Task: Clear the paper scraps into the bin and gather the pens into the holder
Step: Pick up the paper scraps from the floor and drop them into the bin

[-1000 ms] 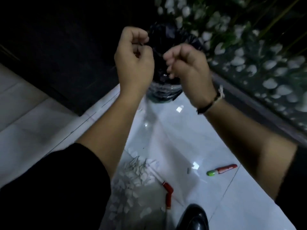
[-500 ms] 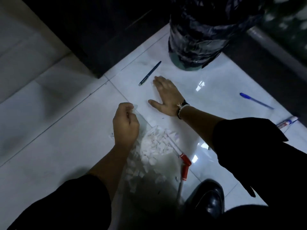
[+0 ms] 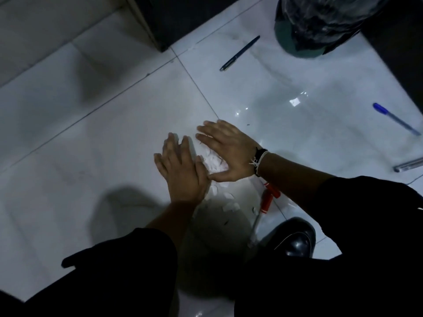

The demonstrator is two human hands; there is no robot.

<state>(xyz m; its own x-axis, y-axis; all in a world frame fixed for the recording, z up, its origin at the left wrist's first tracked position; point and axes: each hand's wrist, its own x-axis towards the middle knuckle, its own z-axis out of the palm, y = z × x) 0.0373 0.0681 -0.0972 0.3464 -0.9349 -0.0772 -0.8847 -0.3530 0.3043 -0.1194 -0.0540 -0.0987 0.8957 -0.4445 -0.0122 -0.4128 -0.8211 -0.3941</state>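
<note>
Both hands lie flat and open on the floor, palms down, holding nothing. The left hand (image 3: pixel 182 170) and the right hand (image 3: pixel 225 152) are angled toward each other, the right thumb touching the left hand's edge, so that they pen in a small heap of paper scraps (image 3: pixel 214 162) between them. More scraps lie loose just nearer, around a red marker (image 3: pixel 267 199) beside a black shoe (image 3: pixel 295 239).

The bin (image 3: pixel 320 24), lined with a dark bag, stands far right, well apart from the heap. A dark pen (image 3: pixel 239 53) lies to its left, a blue pen (image 3: pixel 396 118) at the right edge, and what may be another pen (image 3: pixel 409 167) below it, though it is blurred.

The task looks barely under way: scraps are still being gathered on the floor, every pen lies loose, and no holder is in view.
</note>
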